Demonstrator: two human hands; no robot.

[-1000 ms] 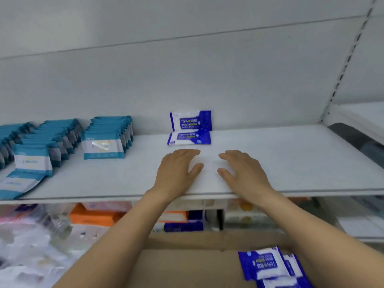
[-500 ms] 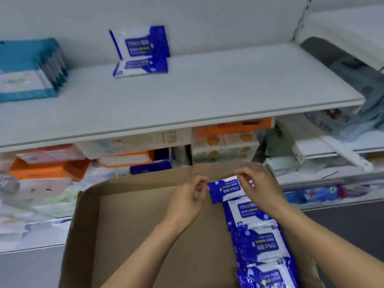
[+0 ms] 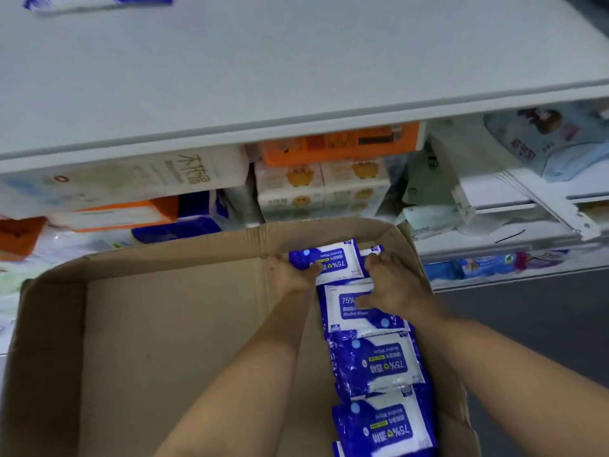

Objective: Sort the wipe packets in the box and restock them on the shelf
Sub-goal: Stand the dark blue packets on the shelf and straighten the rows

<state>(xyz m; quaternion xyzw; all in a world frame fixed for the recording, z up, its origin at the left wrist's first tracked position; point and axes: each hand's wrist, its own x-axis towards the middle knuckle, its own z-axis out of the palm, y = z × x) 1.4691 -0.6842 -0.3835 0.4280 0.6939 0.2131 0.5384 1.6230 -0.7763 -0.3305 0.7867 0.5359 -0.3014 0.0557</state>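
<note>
An open cardboard box point(image 3: 59, 291) sits below the white shelf point(image 3: 296, 80). Along its right side lies a row of blue-and-white wipe packets point(image 3: 379, 364). My left hand point(image 3: 290, 275) grips the left edge of the farthest packet point(image 3: 333, 258) at the box's far right corner, thumb on its face. My right hand point(image 3: 392, 285) holds the same packet's right edge, its thumb lying over the second packet point(image 3: 349, 311). A blue packet point(image 3: 99, 0) lies on the shelf at the top left edge of the view.
Under the shelf, a lower shelf holds orange and white tissue packs point(image 3: 339, 143) and blue packs point(image 3: 174, 229). Right of the box are white shelf parts point(image 3: 514, 206) and dark floor point(image 3: 527, 324). The box's left half shows bare cardboard.
The view has dropped from the shelf, where both hands lay flat, down to the box. Both hands now hold the far packet at the box's corner.
</note>
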